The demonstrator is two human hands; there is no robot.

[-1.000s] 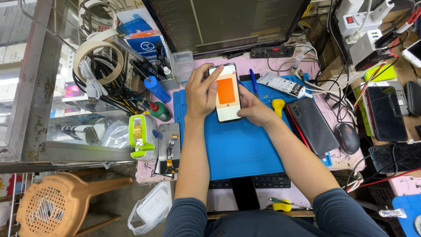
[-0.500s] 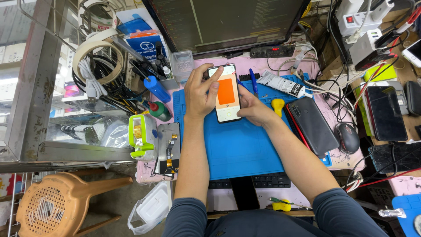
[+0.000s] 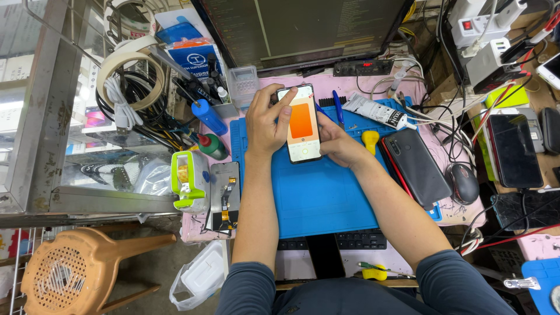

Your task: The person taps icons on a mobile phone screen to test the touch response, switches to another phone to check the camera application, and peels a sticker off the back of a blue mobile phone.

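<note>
Above the flat blue mat, both hands' grip holds a slim, glossy phone.

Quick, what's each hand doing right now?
Left hand: closed around the lit orange-screened smartphone, finger on its top edge.
Right hand: closed on that phone's right side.

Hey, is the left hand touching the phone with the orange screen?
Touching. The head view shows the left hand gripping the phone along its left edge, with the index finger laid across its top corner.
</note>
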